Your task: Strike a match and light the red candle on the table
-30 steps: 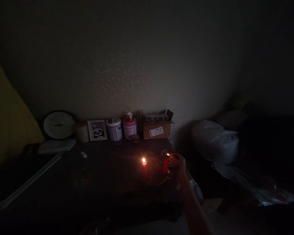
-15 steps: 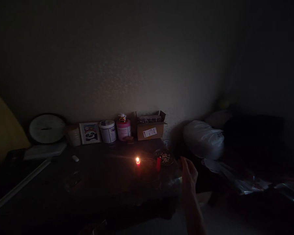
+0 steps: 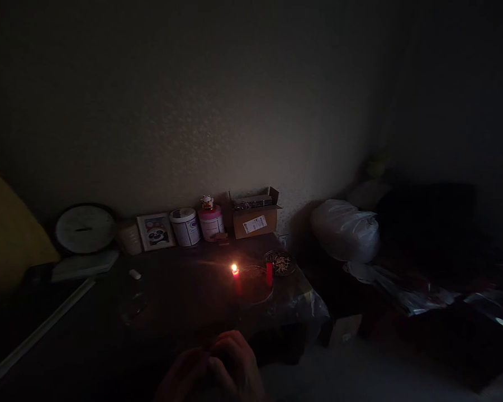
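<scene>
My right hand and my left hand meet at the front edge of the table, fingers curled and pressed together. Whatever lies between them is hidden by the fingers and the dark. Beyond them a short red candle burns with a small flame, standing by the left rim of a clear round plate. An unlit red candle stands upright on the plate's right side. Just behind it is a dark round dish holding many matchsticks.
Along the wall stand a round clock, a panda picture frame, a white tub, a pink-lidded tub with a cat figurine, and an open cardboard box. A stuffed white plastic bag sits right of the table.
My right hand has come from beside the matchstick dish back to the front centre, against my left hand. The left hand has risen further into view. The camera view has shifted slightly.
</scene>
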### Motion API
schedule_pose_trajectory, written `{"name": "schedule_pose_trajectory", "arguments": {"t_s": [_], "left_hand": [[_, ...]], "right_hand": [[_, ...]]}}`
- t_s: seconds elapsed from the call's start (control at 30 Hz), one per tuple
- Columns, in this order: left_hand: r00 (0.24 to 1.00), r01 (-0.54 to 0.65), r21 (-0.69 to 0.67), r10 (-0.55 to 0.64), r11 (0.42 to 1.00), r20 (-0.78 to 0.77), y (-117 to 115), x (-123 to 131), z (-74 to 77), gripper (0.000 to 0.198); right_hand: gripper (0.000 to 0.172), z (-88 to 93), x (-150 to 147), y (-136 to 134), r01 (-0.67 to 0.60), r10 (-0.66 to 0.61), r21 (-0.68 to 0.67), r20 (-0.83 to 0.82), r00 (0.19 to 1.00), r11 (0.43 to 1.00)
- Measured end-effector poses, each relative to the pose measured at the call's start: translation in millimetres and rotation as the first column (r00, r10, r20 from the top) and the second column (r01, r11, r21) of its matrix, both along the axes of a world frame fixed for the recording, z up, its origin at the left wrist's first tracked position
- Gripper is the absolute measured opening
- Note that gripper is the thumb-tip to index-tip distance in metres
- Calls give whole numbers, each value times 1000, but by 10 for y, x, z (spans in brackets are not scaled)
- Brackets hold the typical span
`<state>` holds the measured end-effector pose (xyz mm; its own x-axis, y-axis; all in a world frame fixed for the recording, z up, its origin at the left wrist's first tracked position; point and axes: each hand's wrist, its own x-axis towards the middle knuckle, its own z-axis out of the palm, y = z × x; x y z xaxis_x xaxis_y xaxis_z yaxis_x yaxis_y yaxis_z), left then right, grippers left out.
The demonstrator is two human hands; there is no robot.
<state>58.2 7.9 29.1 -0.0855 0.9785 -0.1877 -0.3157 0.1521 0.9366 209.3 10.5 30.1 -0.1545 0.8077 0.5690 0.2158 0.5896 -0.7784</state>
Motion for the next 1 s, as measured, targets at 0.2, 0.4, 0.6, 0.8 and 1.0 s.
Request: {"name": "schedule_pose_trajectory", "arguments": {"t_s": [0.2, 0.4, 0.6, 0.8, 1.0], "left_hand": [[997, 63, 44, -60, 997, -52, 101, 105, 188, 18], [979, 191, -5, -191, 982, -68, 199, 62, 96, 45], [975, 223, -54, -222, 973, 28, 362, 5, -16, 34], [979, 202, -60, -201, 978, 21, 445, -110, -202, 30], [988, 142, 5, -141, 990, -68, 390, -140, -393, 35]], "right_hand": [[7, -118, 18, 57, 61, -65, 37, 105, 992, 997], [6, -233, 9, 137, 135, -137, 26, 102, 985, 991], [6, -207, 7, 134, 139, -141, 26, 161, 977, 990], [8, -209, -23, 124, 127, -135, 57, 183, 974, 990], [27, -346, -27, 162, 139, -151, 69, 235, 960, 988]]}}
